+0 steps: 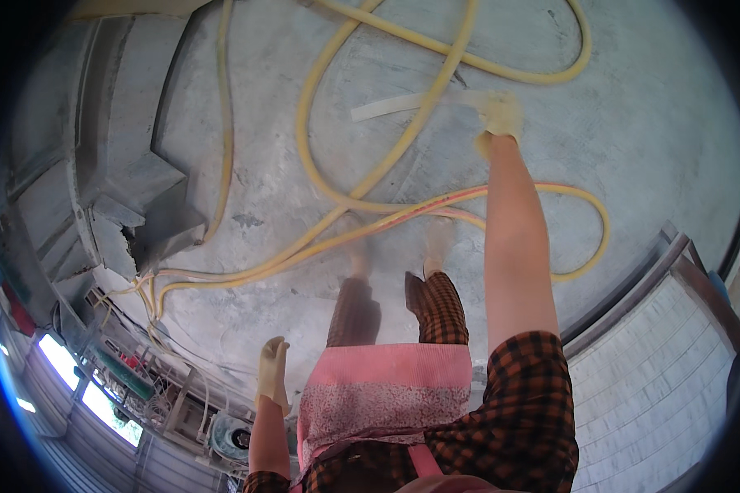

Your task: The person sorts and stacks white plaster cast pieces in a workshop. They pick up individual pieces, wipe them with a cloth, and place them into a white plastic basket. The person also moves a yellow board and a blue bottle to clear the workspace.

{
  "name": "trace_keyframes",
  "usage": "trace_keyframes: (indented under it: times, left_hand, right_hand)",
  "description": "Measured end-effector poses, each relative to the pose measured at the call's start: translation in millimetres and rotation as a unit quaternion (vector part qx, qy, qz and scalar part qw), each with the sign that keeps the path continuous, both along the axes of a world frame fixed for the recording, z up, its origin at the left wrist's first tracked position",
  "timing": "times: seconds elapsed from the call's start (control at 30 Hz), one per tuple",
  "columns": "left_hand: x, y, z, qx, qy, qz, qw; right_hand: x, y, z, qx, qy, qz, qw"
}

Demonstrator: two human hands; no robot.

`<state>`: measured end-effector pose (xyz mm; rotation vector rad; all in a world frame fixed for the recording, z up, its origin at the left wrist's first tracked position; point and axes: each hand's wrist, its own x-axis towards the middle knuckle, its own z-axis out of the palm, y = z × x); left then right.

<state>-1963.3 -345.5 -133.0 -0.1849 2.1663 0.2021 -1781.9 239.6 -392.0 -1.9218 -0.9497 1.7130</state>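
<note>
My right hand, in a pale yellowish glove, is stretched far forward over the grey floor. It is closed on one end of a long, pale, slightly curved flat strip, which points to the left above a yellow hose. Motion blurs both glove and strip, so the strip's exact kind does not show. My left hand, also gloved, hangs low beside the pink apron. Its fingers look stretched out, and nothing shows in them.
Yellow hoses loop across the dusty concrete floor ahead of my feet. On the left stands a grey metal structure with jutting corners. Machinery lies at lower left, a framed pale panel at right.
</note>
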Motion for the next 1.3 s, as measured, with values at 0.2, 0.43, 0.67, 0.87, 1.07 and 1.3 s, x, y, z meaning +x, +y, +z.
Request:
trace_keyframes:
  times: [0.2,0.43,0.67,0.87,1.07,1.3]
  left_hand:
    - [0,52,17,0.066,0.005,0.002,0.998]
    - [13,207,103,0.222,-0.091,-0.051,0.97]
    - [85,285,152,0.44,-0.301,0.059,0.844]
    - [72,298,205,0.551,-0.3,0.279,0.728]
    - [64,321,271,0.596,-0.118,0.373,0.702]
    - [59,313,275,0.566,-0.187,0.392,0.701]
  right_hand:
    - [44,-71,81,0.115,-0.027,0.069,0.991]
    - [117,-172,274,0.071,0.057,-0.144,0.985]
    - [100,-245,416,0.024,0.252,-0.102,0.962]
    - [92,-237,501,0.004,0.331,0.007,0.944]
    - [92,-209,520,-0.016,0.385,0.032,0.922]
    - [109,-215,511,-0.005,0.381,0.065,0.922]
